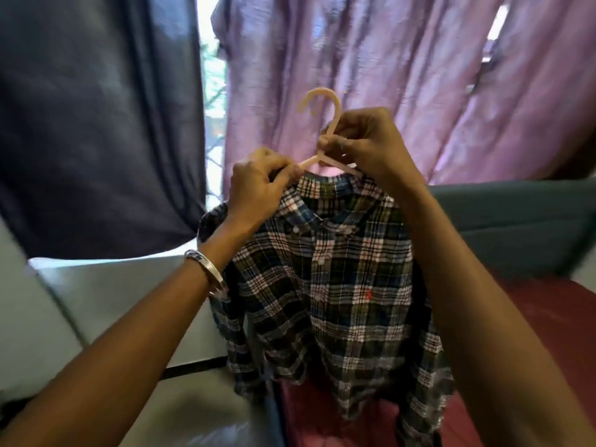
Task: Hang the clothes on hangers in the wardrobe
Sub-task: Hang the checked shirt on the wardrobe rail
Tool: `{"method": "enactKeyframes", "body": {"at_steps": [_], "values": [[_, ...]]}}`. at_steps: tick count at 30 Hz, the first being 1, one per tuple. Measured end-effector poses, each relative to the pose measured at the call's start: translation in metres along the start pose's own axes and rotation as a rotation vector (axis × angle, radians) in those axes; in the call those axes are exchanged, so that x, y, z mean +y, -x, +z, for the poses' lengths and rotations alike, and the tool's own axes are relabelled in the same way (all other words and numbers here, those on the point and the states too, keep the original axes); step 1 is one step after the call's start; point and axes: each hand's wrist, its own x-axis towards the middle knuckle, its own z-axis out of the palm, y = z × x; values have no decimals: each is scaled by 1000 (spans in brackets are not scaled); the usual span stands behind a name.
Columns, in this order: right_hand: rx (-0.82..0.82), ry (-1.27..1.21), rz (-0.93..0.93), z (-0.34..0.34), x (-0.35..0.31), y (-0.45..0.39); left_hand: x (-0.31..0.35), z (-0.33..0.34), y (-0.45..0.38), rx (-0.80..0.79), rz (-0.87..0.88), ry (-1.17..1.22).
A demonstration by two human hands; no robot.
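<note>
— Why do we hold the plaid shirt (325, 269) up in the air like this, in front of the pink curtain (371, 59)?

— So it hangs free under the pink hanger (325, 137) and we can see how it sits. Our right hand (367, 146) grips the hanger's neck just below the hook and carries the weight

— And the left hand (258, 185)?

— It pinches the left arm of the hanger where the collar meets it, we judge to settle that shoulder. The hands are close together, both clamped

— Is it in the wardrobe?

— No wardrobe shows here; the shirt dangles above the dark red bed (548, 317), with the navy curtain (96, 124) far left
</note>
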Motion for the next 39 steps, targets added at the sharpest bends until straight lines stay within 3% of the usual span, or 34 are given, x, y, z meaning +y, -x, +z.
{"method": "enactKeyframes", "body": {"at_steps": [4, 6, 9, 11, 14, 18, 20, 22, 25, 27, 31, 39], "values": [[-277, 440, -215, 27, 1, -8, -13, -90, 14, 213, -30, -252], [-384, 510, -132, 23, 17, -4, -18, -122, 15, 277, -17, -302], [-389, 557, -160, 48, 31, -11, -20, -168, 20, 331, -66, -446], [-370, 522, -332, 98, 24, -29, -23, -219, 29, 383, -61, -550], [-558, 263, -505, 174, -7, -64, -26, -302, 40, 454, -102, -733], [-886, -363, -188, 246, -39, -93, -36, -382, 48, 511, -145, -848], [-961, -520, -102, 294, -47, -109, -41, -419, 55, 526, -153, -894], [-881, -416, -204, 345, -61, -124, -48, -452, 59, 530, -168, -976], [-433, -47, -585, 428, -105, -132, -64, -507, 58, 603, -189, -1098], [-241, 91, -785, 487, -142, -127, -76, -551, 53, 666, -203, -1153], [-81, 411, -845, 583, -202, -117, -86, -623, 43, 716, -188, -1196], [78, 412, -974, 665, -274, -179, -95, -738, 7, 747, -157, -1183]]}}
